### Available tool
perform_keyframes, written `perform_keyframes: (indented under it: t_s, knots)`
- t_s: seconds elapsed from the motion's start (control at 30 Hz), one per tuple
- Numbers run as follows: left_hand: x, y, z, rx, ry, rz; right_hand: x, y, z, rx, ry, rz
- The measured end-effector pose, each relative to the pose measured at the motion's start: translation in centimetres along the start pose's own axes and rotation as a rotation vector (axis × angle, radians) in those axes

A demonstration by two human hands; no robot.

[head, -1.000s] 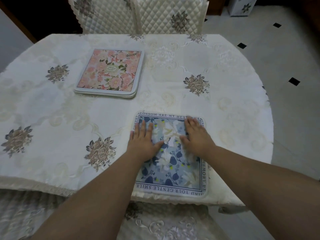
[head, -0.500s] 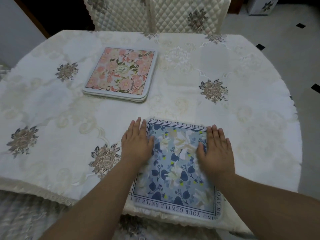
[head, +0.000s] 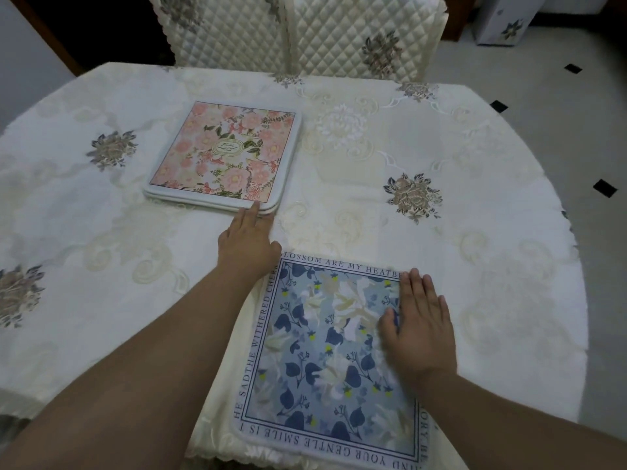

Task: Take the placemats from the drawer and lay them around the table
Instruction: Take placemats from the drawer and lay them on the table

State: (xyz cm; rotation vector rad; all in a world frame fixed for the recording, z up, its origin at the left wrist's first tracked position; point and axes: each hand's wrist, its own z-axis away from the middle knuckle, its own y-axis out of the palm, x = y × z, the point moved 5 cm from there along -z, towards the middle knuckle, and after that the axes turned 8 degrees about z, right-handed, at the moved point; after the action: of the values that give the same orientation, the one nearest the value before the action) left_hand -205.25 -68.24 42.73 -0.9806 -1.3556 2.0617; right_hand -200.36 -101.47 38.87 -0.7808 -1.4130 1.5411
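A blue floral placemat [head: 315, 361] with a lettered border lies flat at the table's near edge. My right hand [head: 420, 327] rests flat on its right side, fingers straight. A small stack of placemats with a pink floral one on top [head: 227, 154] sits farther back, left of centre. My left hand [head: 247, 242] reaches forward over the cloth, and its fingertips touch the stack's near right corner. Whether the fingers grip the stack's edge is hidden.
The round table [head: 475, 232] wears a cream embroidered cloth. Two quilted chair backs [head: 298, 32] stand at the far side. Tiled floor with black diamonds [head: 604, 188] lies to the right, and a white box [head: 505, 18] stands at the top right.
My left hand left the blue placemat and moved forward to the pink stack's near corner. My right hand stayed flat on the blue mat's right side. The camera moved closer.
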Motion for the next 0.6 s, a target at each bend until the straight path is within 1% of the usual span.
perform_keyframes:
  t_s: [0.23, 0.47, 0.6]
  knots:
    - [-0.6, -1.4, -0.9, -0.097, -0.026, 0.125, 0.0, -0.1, 0.0, -0.011, -0.001, -0.003]
    - [-1.2, -0.6, -0.9, -0.023, 0.005, 0.030, 0.0, -0.2, 0.0, -0.010, -0.003, -0.012]
    - [-1.5, -0.5, -1.0, 0.035, 0.002, -0.062, -0.1, -0.1, 0.1, -0.017, -0.004, -0.024]
